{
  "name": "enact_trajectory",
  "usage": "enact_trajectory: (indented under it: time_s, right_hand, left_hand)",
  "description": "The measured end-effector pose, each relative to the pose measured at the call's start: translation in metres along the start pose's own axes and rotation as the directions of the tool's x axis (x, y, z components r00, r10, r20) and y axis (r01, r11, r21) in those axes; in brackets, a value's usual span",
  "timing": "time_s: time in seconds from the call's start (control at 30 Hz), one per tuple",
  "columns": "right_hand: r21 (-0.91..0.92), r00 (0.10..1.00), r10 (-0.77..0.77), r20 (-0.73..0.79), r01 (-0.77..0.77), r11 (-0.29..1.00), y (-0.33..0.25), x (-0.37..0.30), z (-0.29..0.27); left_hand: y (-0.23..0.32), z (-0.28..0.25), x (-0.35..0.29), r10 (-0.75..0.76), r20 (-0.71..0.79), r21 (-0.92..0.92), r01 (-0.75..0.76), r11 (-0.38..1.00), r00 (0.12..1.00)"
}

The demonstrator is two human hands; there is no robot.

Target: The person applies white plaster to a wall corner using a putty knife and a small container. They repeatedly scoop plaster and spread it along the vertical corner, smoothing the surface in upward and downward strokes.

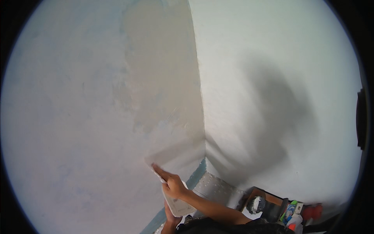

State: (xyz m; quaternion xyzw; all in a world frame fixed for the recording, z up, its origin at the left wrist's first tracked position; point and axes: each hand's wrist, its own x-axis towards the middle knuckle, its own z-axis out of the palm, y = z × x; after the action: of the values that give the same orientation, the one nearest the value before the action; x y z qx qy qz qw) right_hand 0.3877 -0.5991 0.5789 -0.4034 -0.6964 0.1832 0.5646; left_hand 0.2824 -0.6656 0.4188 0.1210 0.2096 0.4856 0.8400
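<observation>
Corner walls (patchy grey plaster)

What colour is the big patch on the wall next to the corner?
The patch is beige-tan, darker than the pale whitish wall around it; the head view shows it.

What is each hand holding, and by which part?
Right hand presses a putty blade against the wall; left hand supports a flat board from beneath.

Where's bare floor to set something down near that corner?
Bare floor shows between the wall corner and the box. Right of it is crowded: box, tape roll, bottles. Right hand and left hand with the putty board fill the near left.
</observation>
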Motion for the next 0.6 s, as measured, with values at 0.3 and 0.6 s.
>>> enact_trajectory:
  time_s: [0.3,0.6]
  right_hand:
    - [-0.049,0.825,0.162,-0.541,-0.223,0.973,0.006,0.077,-0.063]
    - [-0.369,0.827,-0.325,-0.459,0.155,0.916,0.028,0.116,-0.012]
  left_hand:
    - [0.042,-0.027,-0.041,-0.024,-0.053,0.016,0.025,1.0,0.998]
    - [0.04,0.003,-0.032,0.01,-0.067,0.083,-0.005,0.997,0.998]
